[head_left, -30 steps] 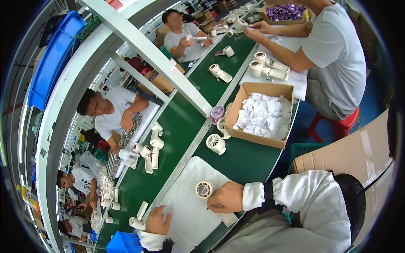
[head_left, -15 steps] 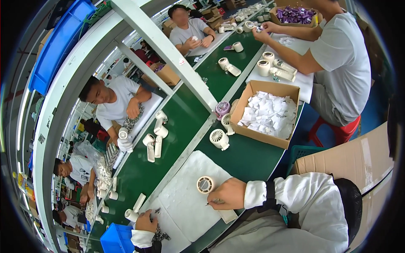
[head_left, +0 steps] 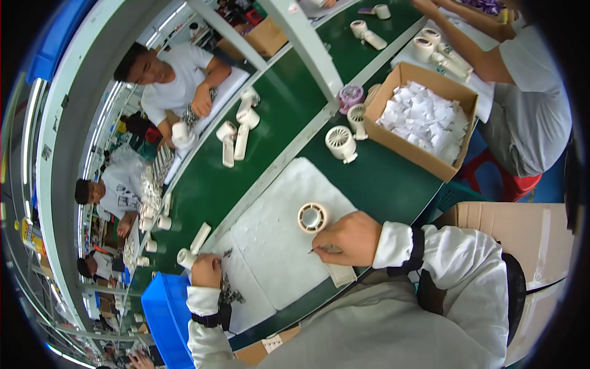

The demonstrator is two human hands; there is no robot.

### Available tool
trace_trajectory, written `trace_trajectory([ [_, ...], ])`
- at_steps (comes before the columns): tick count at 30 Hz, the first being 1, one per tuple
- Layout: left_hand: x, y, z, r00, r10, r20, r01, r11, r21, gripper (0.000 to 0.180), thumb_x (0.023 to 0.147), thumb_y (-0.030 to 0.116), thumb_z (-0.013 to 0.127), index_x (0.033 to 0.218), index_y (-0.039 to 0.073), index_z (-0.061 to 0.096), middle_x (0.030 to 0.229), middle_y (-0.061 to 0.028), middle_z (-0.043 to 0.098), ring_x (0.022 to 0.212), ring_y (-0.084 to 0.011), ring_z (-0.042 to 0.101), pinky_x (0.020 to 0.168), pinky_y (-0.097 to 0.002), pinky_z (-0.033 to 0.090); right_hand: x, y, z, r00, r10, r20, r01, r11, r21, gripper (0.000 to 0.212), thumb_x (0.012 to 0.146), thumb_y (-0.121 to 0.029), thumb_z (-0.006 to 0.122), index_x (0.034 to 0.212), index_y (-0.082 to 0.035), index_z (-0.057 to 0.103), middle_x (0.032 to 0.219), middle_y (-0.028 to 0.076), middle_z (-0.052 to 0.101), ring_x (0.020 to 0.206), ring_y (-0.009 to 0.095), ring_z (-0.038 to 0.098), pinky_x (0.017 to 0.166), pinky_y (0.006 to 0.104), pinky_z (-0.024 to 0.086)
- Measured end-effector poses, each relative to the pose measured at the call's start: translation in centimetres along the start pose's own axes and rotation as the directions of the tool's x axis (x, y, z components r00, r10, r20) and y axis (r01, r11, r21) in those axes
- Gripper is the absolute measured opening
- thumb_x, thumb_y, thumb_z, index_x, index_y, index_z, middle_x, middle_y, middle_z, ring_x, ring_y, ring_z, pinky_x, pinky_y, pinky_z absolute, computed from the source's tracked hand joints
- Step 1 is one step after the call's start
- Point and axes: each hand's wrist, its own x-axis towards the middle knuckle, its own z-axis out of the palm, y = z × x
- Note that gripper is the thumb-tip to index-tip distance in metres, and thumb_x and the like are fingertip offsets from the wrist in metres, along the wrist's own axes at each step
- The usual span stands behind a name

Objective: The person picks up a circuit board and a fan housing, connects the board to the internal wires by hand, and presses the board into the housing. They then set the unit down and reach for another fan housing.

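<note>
A cream handheld fan lies on the white mat [head_left: 276,203] in front of me, its round head [head_left: 302,218] ringed around a grey centre. Over its middle rests my right hand [head_left: 351,238], thumb and forefinger pinched on a tiny thin dark piece; the fan's flat handle [head_left: 341,275] shows below the hand. Farther left, my left hand [head_left: 206,270] is bunched, its fingertips beside a scatter of small dark metal parts [head_left: 228,290]. What those fingers hold, if anything, is hidden. Just past that hand lies another cream fan [head_left: 185,257].
A blue bin [head_left: 165,317] stands beside my left forearm. Fan heads [head_left: 340,143] and a carton of white paper slips [head_left: 424,166] sit at the far right. Fan bodies [head_left: 241,141] lie on the green belt [head_left: 276,117]. Co-workers sit across and to the right.
The view has shifted, so the bench sits differently in the picture. Both hands stay at about the same places, right over the fan, left by the metal parts.
</note>
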Motion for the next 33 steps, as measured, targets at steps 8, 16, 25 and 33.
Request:
trace_trajectory([
  [8, -1.1, -1.0, 0.3, 0.997, 0.070, -0.013, -0.069, 0.997, 0.020, 0.029, 0.087, 0.007, 0.066, 0.116, 0.005, 0.067, 0.106, -0.0181, 0.062, 0.070, -0.0299, 0.065, 0.068, -0.0410, 0.054, 1.0, -0.5, -0.8, 1.000, -0.013, 0.013, 0.012, 0.998, 0.058, 0.008, 0.083, -0.017, 0.076, 0.089, -0.011, 0.074, 0.063, 0.009, 0.065, 0.056, 0.026, 0.065, 0.054, 0.0385, 0.051],
  [16, 0.1, 2.5, -1.4, 0.992, -0.070, 0.106, 0.086, 0.985, -0.148, 0.029, 0.081, -0.002, 0.070, 0.108, 0.007, 0.070, 0.109, -0.0137, 0.060, 0.072, -0.0211, 0.067, 0.067, -0.0337, 0.055, 0.9, -0.8, -0.5, 1.000, 0.027, 0.000, -0.027, 0.998, 0.051, 0.009, 0.080, -0.010, 0.076, 0.089, -0.009, 0.074, 0.058, 0.007, 0.061, 0.049, 0.022, 0.059, 0.051, 0.0342, 0.046],
  [25, 0.8, 8.9, -2.7, 0.989, 0.151, 0.001, -0.145, 0.951, -0.273, 0.031, 0.079, -0.007, 0.070, 0.107, 0.006, 0.069, 0.112, -0.0103, 0.056, 0.078, -0.0183, 0.067, 0.073, -0.0302, 0.055, 0.8, -0.8, -0.5, 0.999, 0.021, -0.040, -0.020, 0.999, 0.041, 0.008, 0.080, -0.009, 0.076, 0.087, -0.008, 0.073, 0.056, 0.006, 0.060, 0.048, 0.022, 0.058, 0.050, 0.0344, 0.045],
  [33, 1.6, 10.2, -1.9, 0.960, 0.280, -0.006, -0.264, 0.898, -0.354, 0.034, 0.081, -0.006, 0.068, 0.113, 0.007, 0.067, 0.102, -0.0109, 0.058, 0.081, -0.0254, 0.067, 0.074, -0.0348, 0.055, 0.7, -0.9, -0.8, 0.998, 0.053, 0.021, -0.054, 0.997, 0.049, 0.005, 0.082, -0.012, 0.075, 0.086, -0.009, 0.074, 0.061, 0.008, 0.064, 0.052, 0.023, 0.063, 0.052, 0.0342, 0.048],
])
